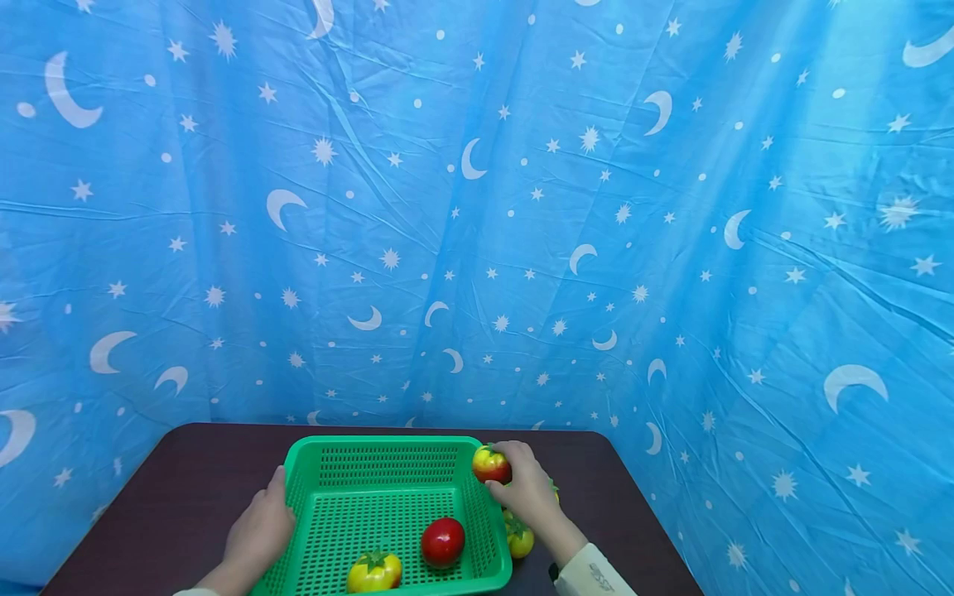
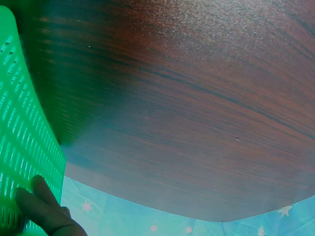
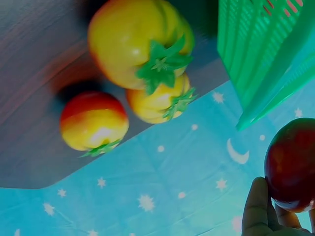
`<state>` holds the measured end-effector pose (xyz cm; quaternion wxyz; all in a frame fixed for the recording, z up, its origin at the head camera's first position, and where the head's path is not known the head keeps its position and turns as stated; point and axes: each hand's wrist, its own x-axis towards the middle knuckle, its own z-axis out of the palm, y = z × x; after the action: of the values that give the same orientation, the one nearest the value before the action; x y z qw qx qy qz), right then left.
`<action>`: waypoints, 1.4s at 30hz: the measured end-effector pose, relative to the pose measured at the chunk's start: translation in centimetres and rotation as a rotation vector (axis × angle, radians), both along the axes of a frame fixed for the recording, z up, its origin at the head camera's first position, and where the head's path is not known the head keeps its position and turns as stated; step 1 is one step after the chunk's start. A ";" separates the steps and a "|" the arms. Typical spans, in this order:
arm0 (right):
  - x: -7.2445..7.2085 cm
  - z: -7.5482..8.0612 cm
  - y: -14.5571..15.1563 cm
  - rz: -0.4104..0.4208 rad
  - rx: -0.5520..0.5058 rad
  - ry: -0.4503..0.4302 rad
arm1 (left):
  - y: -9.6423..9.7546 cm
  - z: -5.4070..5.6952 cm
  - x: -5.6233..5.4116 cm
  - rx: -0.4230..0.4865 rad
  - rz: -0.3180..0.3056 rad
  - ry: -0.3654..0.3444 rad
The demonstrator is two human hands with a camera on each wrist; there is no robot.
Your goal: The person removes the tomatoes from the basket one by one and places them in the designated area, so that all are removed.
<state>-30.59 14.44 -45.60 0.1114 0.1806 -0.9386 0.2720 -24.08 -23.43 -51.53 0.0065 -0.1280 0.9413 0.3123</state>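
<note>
My left hand (image 1: 261,528) grips the left side of a green plastic basket (image 1: 395,480); in the left wrist view its fingers (image 2: 42,209) lie against the outer wall. My right hand (image 1: 532,494) holds a yellow-and-red toy tomato (image 1: 492,465) by its sides, over the basket's right rim. From the right wrist camera the held tomato (image 3: 293,164) looks dark red. Inside the basket sit a red round fruit (image 1: 443,542), perhaps a tomato, and a yellow tomato (image 1: 374,573) with a green calyx.
Outside the basket's right wall, partly behind my right arm, are a large yellow tomato (image 3: 128,44), a smaller one (image 3: 150,105) and a red-yellow one (image 3: 93,123). They rest on a dark wooden table (image 1: 596,488). A blue curtain (image 1: 477,248) hangs behind.
</note>
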 end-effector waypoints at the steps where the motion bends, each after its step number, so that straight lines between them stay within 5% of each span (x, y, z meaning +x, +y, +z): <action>1: 0.0 0.0 0.2 -0.012 -0.003 0.002 | 0.0 0.0 0.0 0.001 -0.001 -0.001; 21: 0.1 -1.2 4.5 -0.192 -0.048 -0.018 | 0.1 -0.1 0.0 0.010 -0.005 0.001; 42: 0.0 -5.1 7.6 -0.347 -0.062 -0.040 | 0.0 0.0 0.1 0.000 0.002 0.008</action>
<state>-30.54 22.06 -50.74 0.1434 0.0069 -0.9489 0.2810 -23.98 -23.39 -51.55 0.0024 -0.1279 0.9411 0.3130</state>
